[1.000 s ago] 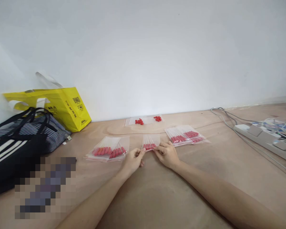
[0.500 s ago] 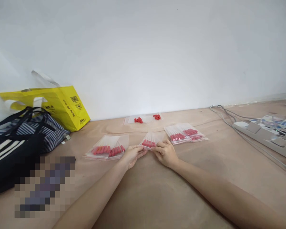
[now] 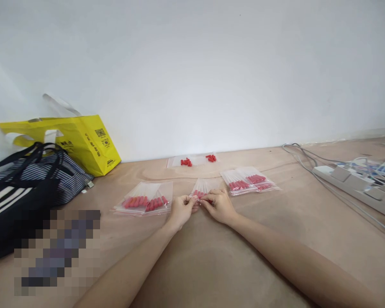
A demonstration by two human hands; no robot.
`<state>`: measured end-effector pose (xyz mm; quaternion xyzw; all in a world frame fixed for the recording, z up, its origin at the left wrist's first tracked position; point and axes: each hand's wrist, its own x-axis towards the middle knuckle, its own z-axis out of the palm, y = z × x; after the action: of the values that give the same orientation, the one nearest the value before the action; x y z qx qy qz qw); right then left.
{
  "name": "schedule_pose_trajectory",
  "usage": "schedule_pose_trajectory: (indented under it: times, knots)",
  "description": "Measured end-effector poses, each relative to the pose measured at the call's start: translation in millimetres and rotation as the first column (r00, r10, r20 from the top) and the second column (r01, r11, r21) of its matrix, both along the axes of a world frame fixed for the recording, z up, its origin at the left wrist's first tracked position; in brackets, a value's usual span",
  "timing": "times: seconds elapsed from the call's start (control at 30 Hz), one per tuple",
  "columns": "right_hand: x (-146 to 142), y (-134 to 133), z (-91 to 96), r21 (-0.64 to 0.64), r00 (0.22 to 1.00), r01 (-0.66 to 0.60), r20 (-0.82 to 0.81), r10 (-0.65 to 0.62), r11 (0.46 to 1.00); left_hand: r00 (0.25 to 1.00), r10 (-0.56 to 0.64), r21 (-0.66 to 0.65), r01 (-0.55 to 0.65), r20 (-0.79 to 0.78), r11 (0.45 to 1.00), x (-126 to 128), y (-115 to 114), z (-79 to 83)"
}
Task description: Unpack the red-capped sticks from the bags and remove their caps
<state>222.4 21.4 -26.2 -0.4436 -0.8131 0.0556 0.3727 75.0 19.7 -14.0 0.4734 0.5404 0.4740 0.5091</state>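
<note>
Both hands pinch the near edge of a small clear zip bag (image 3: 207, 185) that holds several red-ended pieces. My left hand (image 3: 182, 210) is closed on the left of that edge, and my right hand (image 3: 220, 207) is closed on its right. The fingertips nearly meet and hide part of the red ends. Left of my hands lie two overlapping zip bags (image 3: 146, 201) with red-ended pieces inside. A similar pile of filled zip bags (image 3: 248, 179) rests to the right, just beyond my right hand.
Against the wall lies a clear bag (image 3: 197, 161) with two clusters of small red pieces. At left stand a yellow bag (image 3: 96, 141) and a dark striped bag (image 3: 73, 179). On the right are a white power strip (image 3: 356, 184) and grey cables (image 3: 303, 156).
My left hand has turned and its fingertips have moved right along the bag's edge, closer to my right hand. More of the bag's near edge is now covered.
</note>
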Motion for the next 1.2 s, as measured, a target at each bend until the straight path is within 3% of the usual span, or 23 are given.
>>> schedule_pose_trajectory:
  times: [0.23,0.47,0.67,0.77,0.9,1.0,1.07,1.13,1.2]
  knots:
    - [-1,5,-0.8,-0.011,0.986,0.166,-0.001,-0.166,0.986,0.988,-0.034,0.097,0.049,-0.151,0.994,-3,0,-5.4]
    - [2,6,2.4,0.096,0.989,0.023,0.140,-0.037,0.995,0.944,-0.050,0.168,0.110,-0.325,0.980,-6,1,-5.7]
    - [4,7,1.7,0.174,0.992,0.080,0.080,-0.095,0.982,0.864,0.066,0.298,0.100,-0.500,0.949,-4,-8,1.3]
    - [10,12,1.6,0.164,0.999,0.034,-0.044,-0.027,0.986,0.809,0.124,0.402,0.148,-0.575,0.903,-4,-19,7.0]
    - [25,16,4.2,0.105,0.969,-0.194,-0.133,0.207,0.975,0.663,0.225,0.560,0.347,-0.714,0.753,-18,-16,14.6]
    - [36,16,6.0,0.020,0.924,-0.363,-0.117,0.363,0.931,0.553,0.111,0.464,0.555,-0.826,0.690,-34,0,17.1]
    - [40,16,5.1,-0.011,0.914,-0.393,-0.114,0.389,0.920,0.468,-0.001,0.341,0.646,-0.884,0.683,-41,9,17.0]
    - [40,16,2.5,0.010,0.949,-0.279,-0.149,0.277,0.960,0.425,-0.085,0.251,0.672,-0.901,0.696,-43,14,16.4]
    - [39,18,-0.5,0.039,0.971,-0.048,-0.232,0.056,0.998,0.424,-0.119,0.220,0.666,-0.898,0.713,-42,13,16.5]
